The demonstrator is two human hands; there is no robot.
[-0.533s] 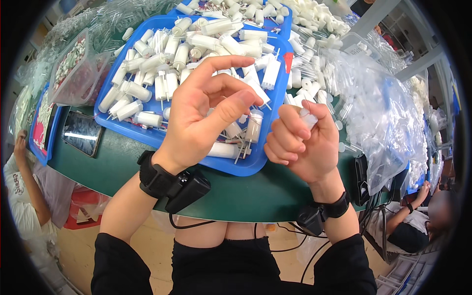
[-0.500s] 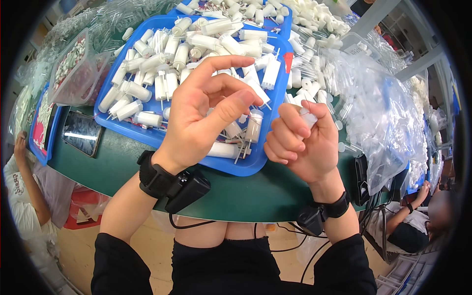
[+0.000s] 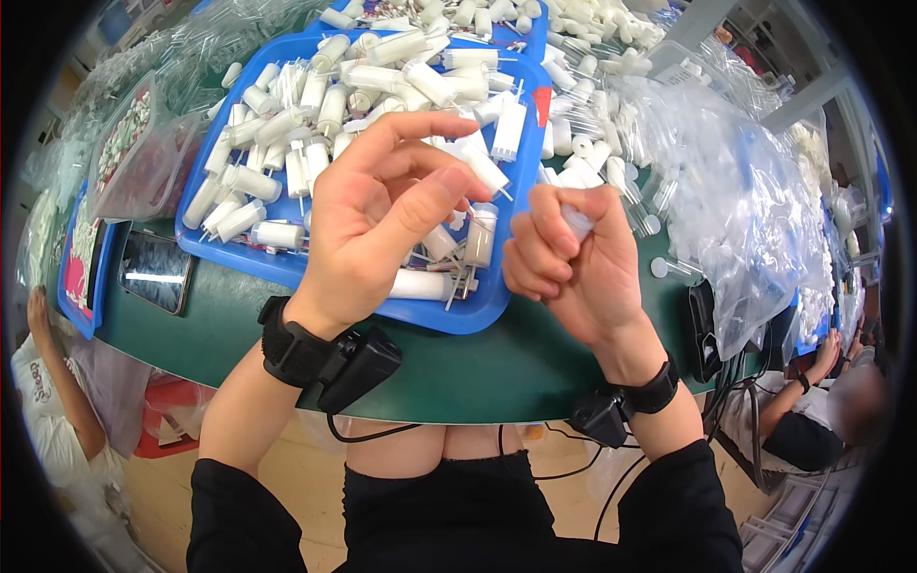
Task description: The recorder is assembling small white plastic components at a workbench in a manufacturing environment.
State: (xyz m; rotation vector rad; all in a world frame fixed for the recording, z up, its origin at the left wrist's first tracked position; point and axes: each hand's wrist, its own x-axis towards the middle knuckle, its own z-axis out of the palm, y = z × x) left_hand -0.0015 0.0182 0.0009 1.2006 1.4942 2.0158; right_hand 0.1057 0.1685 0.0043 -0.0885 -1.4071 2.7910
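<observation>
My left hand (image 3: 382,215) hovers over the near edge of a blue tray (image 3: 449,320) full of white plastic tubes with thin stems (image 3: 287,124). Its thumb and fingers pinch one white tube (image 3: 485,168) at its tip. My right hand (image 3: 568,258) is curled just right of the tray, fingers closed around a small clear plastic piece (image 3: 576,222). Both wrists carry black bands with small black units attached.
A green table (image 3: 478,368) carries the tray. A dark phone (image 3: 155,272) lies at left beside a clear bin (image 3: 129,153) of small parts. Clear plastic bags (image 3: 755,201) pile at right, loose white caps behind. Other people sit at far left and far right.
Both hands stay nearly in place; my left fingers have shifted slightly around the tube.
</observation>
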